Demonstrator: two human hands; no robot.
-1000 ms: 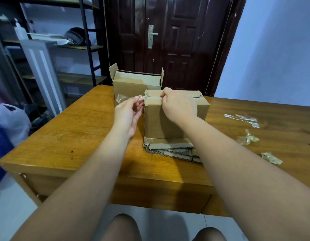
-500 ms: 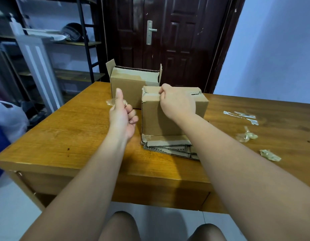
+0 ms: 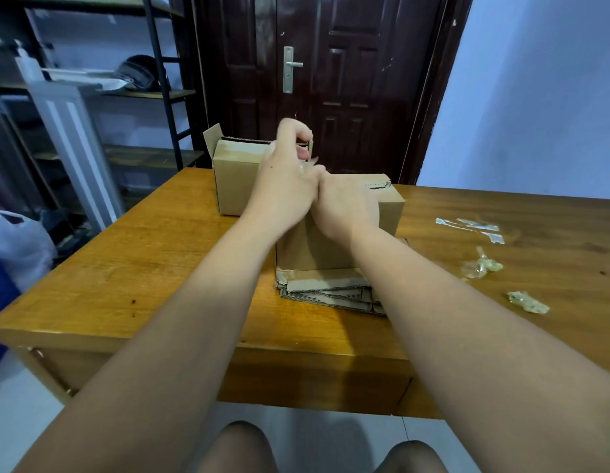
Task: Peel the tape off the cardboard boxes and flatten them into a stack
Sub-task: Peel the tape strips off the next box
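Note:
A closed cardboard box (image 3: 387, 206) stands upright on a stack of flattened boxes (image 3: 327, 293) in the middle of the wooden table (image 3: 143, 261). My right hand (image 3: 344, 206) rests on the box's top near corner and holds it. My left hand (image 3: 286, 179) is raised against the right one, over the box's left top edge, its fingers pinched on a clear piece of tape (image 3: 305, 165). A second box (image 3: 235, 179) with open flaps stands behind, partly hidden by my left hand.
Peeled tape strips (image 3: 474, 227) and two crumpled tape wads (image 3: 481, 268) (image 3: 527, 302) lie on the table's right side. A dark door (image 3: 331, 80) is behind the table, a metal shelf (image 3: 160, 90) at back left, a white bag (image 3: 20, 244) on the floor at left.
My left hand pulled away to the left with tape, then came back up and right to meet my right hand above the box. The right hand stayed on the box.

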